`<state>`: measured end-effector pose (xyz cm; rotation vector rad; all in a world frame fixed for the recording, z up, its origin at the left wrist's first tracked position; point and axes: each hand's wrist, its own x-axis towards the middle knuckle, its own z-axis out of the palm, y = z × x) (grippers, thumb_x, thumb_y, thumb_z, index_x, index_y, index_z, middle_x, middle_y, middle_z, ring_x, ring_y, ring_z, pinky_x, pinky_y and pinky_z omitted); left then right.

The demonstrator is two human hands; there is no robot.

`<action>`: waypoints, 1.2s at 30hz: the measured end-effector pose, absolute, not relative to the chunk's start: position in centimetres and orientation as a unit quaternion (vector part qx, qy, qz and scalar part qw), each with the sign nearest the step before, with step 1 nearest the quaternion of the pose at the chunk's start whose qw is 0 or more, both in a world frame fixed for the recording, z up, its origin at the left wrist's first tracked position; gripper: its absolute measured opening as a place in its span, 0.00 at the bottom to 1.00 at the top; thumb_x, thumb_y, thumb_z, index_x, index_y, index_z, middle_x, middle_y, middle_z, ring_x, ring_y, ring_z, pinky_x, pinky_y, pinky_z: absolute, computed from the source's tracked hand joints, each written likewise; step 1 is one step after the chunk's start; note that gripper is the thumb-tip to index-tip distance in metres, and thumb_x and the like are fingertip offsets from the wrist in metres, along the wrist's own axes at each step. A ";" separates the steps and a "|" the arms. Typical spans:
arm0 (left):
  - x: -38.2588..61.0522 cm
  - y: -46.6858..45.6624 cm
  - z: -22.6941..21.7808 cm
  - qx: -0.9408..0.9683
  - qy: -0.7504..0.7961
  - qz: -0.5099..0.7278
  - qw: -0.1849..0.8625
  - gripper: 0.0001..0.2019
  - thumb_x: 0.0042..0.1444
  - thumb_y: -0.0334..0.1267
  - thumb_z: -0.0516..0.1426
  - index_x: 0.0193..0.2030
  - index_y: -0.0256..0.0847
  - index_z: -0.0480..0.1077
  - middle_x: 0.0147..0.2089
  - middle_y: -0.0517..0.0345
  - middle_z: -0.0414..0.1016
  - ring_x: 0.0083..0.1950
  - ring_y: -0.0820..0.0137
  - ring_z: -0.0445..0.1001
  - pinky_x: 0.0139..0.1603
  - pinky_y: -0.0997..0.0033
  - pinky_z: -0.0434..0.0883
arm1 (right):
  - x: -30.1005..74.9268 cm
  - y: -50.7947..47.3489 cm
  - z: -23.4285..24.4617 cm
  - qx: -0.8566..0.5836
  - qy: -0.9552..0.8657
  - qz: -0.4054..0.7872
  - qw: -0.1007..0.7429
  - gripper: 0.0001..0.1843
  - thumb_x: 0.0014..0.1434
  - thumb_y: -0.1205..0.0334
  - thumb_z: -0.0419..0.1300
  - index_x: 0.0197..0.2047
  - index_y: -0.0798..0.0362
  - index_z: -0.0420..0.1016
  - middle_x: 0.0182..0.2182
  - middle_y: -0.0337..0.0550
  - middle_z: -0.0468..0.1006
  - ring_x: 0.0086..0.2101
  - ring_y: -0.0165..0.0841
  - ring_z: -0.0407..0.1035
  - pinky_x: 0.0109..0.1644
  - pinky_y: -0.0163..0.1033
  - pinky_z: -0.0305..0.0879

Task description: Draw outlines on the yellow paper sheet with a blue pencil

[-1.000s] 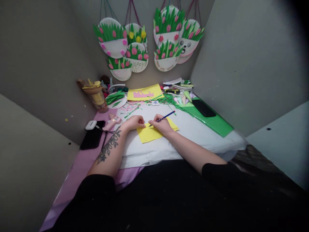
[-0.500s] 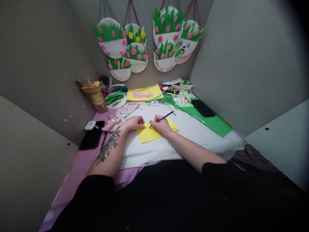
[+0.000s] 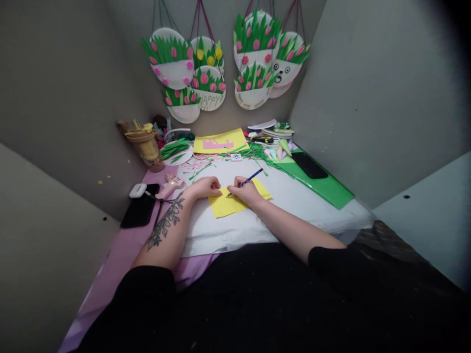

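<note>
A yellow paper sheet (image 3: 225, 206) lies on the white surface (image 3: 294, 196) in front of me. My right hand (image 3: 246, 191) is closed round a blue pencil (image 3: 250, 178), whose tip touches the sheet's upper edge. My left hand (image 3: 203, 187), fingers curled, presses down the sheet's left corner. A tattoo runs along my left forearm.
A dark phone (image 3: 140, 212) with a white earbud case (image 3: 136, 190) lies left on the pink cloth. A green sheet (image 3: 324, 186) carrying a black phone (image 3: 309, 164) lies right. Green paper strips (image 3: 253, 151), a yellow sheet (image 3: 220, 141) and a cup (image 3: 149, 147) crowd the back. Decorated paper plates (image 3: 206, 73) hang on the wall.
The pencil tip has shifted slightly on the yellow sheet; both hands stay in nearly the same place.
</note>
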<state>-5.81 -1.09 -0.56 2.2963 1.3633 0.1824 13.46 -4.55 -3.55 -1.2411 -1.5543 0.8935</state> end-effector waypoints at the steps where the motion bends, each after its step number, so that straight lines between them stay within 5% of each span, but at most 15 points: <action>1: -5.8 -1.1 -0.6 0.835 0.495 0.067 0.231 0.17 0.45 0.48 0.59 0.39 0.40 0.70 0.34 0.58 0.74 0.33 0.70 0.70 0.30 0.75 0.62 | 13.5 -4.5 -3.5 -0.504 -0.631 0.365 0.463 0.13 0.43 0.58 0.60 0.18 0.51 0.59 0.15 0.31 0.61 0.21 0.26 0.56 0.25 0.32 0.52; 36: -5.7 -1.3 -0.3 0.833 0.498 0.066 0.233 0.16 0.45 0.48 0.59 0.38 0.40 0.70 0.33 0.59 0.74 0.32 0.70 0.70 0.29 0.74 0.62 | 13.5 -4.7 -3.2 -0.493 -0.631 0.388 0.457 0.13 0.43 0.58 0.60 0.19 0.52 0.59 0.15 0.31 0.61 0.21 0.26 0.56 0.25 0.31 0.52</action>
